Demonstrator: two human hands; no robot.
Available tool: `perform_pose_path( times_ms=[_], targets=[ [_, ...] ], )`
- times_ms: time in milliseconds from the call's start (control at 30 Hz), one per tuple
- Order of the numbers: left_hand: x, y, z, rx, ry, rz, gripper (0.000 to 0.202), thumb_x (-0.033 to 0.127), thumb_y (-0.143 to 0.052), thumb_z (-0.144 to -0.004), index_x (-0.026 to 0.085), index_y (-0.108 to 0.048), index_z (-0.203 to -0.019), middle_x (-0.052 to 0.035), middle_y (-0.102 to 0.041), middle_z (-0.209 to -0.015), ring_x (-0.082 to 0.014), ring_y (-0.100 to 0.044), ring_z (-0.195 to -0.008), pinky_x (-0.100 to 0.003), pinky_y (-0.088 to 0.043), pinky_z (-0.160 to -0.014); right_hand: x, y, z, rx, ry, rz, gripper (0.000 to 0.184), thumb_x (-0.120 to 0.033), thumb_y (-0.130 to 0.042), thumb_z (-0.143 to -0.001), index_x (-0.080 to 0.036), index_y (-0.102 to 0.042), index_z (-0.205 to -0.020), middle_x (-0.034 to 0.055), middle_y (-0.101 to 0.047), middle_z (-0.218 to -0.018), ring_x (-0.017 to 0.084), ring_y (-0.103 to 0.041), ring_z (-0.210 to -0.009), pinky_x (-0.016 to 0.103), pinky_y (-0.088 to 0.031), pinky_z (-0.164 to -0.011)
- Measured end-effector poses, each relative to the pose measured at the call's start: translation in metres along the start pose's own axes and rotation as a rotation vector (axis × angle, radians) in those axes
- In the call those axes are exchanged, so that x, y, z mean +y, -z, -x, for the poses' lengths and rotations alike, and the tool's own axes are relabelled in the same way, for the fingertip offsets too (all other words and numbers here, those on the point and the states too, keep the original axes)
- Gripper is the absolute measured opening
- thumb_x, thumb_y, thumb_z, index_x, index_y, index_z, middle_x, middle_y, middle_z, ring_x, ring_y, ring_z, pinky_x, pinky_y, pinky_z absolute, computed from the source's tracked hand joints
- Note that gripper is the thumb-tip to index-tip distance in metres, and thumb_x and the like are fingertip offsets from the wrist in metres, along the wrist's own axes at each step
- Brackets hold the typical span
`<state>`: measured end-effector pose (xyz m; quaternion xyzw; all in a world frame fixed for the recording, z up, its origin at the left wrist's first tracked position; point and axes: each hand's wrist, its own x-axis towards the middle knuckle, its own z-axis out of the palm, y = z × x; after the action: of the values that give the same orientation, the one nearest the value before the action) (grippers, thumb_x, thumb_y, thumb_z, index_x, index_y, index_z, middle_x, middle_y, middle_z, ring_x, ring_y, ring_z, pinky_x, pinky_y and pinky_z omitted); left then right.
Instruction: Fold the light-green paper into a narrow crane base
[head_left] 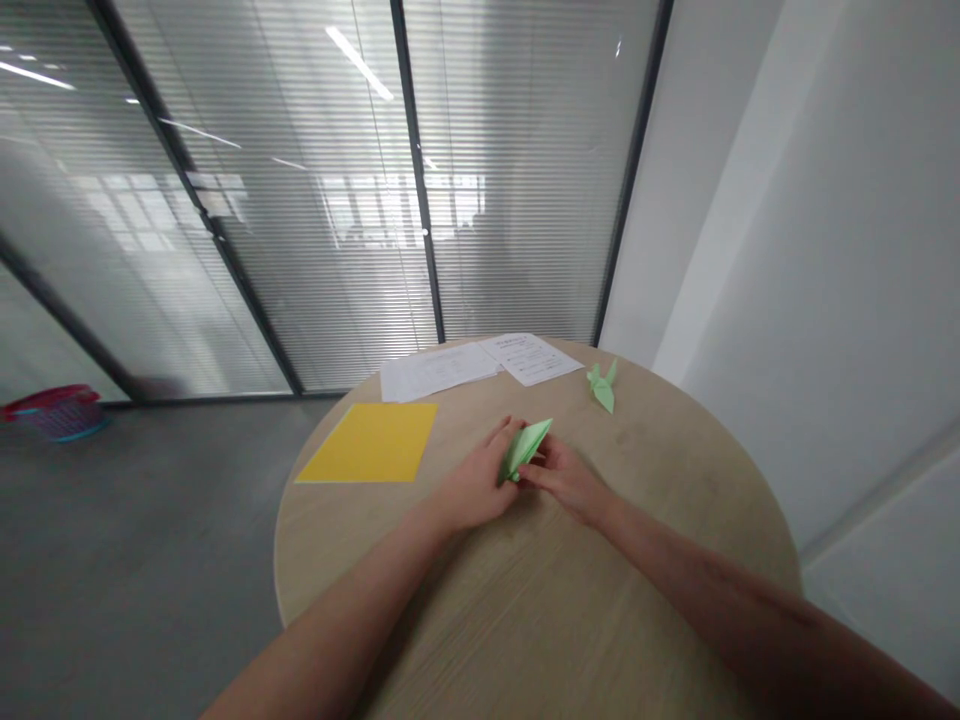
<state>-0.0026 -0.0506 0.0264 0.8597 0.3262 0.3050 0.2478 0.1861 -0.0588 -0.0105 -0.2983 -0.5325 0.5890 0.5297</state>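
Observation:
Between my two hands is a piece of folded green origami paper point(528, 444), tilted up just above the table, its pointed end toward the upper right. My left hand point(484, 476) grips its left side, with the thumb at the lower edge and the fingers behind. From the right, my right hand point(564, 478) pinches the lower right edge; some of its fingers are hidden behind the paper. A finished-looking green origami crane point(602, 386) sits farther back to the right of my hands.
A yellow sheet stack point(375, 443) lies left of my hands on the round wooden table point(480, 630). White printed papers point(439, 371) lie at its far edge. A red and blue basket point(64, 413) is on the floor at left. Glass partitions with blinds point(337, 250) stand behind.

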Motion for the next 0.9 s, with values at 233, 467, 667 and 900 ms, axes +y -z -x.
perform_pose_path(
  times_ms=[233,467,667,900],
  targets=[
    [-0.002,-0.001,-0.003,0.053,0.047,0.032,0.081,0.012,-0.056,-0.078,0.017,-0.042,-0.158,-0.0122,-0.047,-0.162,-0.0312,-0.044,-0.15,-0.05,-0.029,-0.129,0.0,-0.003,0.001,0.025,-0.019,0.021,0.06,-0.033,-0.082,-0.075,-0.029,-0.063,-0.132,0.0074,-0.071,-0.129,0.03,-0.068,-0.114,0.045,-0.06,-0.088],
    [-0.005,-0.007,-0.006,0.142,0.163,-0.022,0.068,0.011,-0.048,-0.086,0.013,-0.047,-0.155,-0.0152,-0.055,-0.156,-0.0307,-0.054,-0.142,-0.05,-0.037,-0.124,0.009,-0.017,0.002,0.123,-0.085,0.09,0.058,-0.029,-0.072,-0.078,-0.027,-0.058,-0.134,0.0073,-0.073,-0.12,0.029,-0.071,-0.106,0.04,-0.062,-0.081],
    [0.008,-0.01,-0.008,0.186,0.181,-0.035,0.056,0.01,-0.045,-0.093,0.013,-0.056,-0.147,-0.0145,-0.06,-0.151,-0.0278,-0.057,-0.139,-0.046,-0.04,-0.122,0.007,-0.028,0.003,0.174,-0.157,0.211,0.027,-0.03,-0.06,-0.086,-0.02,-0.061,-0.112,0.0073,-0.073,-0.095,0.022,-0.072,-0.075,0.032,-0.06,-0.06],
    [0.017,-0.006,-0.013,0.234,0.292,0.003,0.05,0.01,-0.044,-0.095,0.016,-0.063,-0.141,-0.0112,-0.069,-0.139,-0.0265,-0.065,-0.129,-0.04,-0.047,-0.113,-0.008,-0.027,0.002,0.237,-0.144,0.45,0.032,-0.021,-0.054,-0.09,-0.02,-0.06,-0.121,-0.0069,-0.055,-0.055,0.014,-0.055,-0.041,0.021,-0.043,-0.04]
  ],
)
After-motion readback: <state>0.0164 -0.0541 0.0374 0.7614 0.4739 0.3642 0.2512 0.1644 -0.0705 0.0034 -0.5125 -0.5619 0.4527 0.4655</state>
